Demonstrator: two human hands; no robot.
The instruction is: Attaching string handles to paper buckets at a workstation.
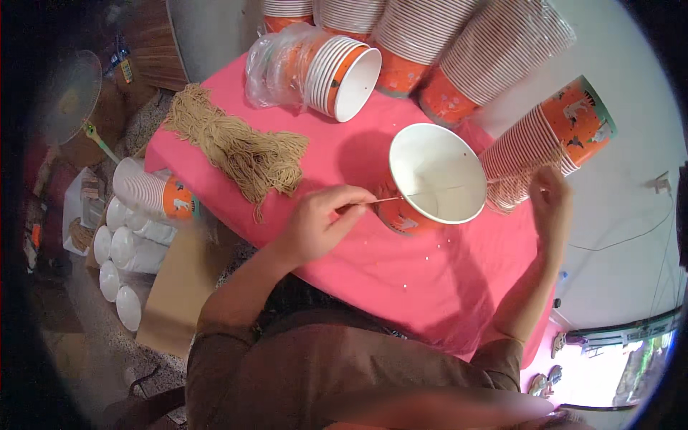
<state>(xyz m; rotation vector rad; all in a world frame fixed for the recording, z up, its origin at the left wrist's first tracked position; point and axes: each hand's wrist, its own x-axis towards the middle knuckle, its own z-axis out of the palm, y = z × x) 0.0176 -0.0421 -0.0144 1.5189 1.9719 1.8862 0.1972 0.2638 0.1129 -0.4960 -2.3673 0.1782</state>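
Note:
A large white paper bucket with an orange printed outside stands tilted toward me on the pink cloth. My left hand is at its left side, thumb and finger pinching a thin brown string that runs over the rim and across the opening. Right of the bucket, my right hand is raised with its fingers closed. Blurred brown strands hang at its fingertips, in front of a leaning stack of orange buckets. A bundle of tan strings lies to the left.
Tall stacks of nested buckets line the back of the pink-covered table. A plastic-wrapped stack lies on its side there. Down on the left are more bucket stacks by a cardboard box. A wall borders the right.

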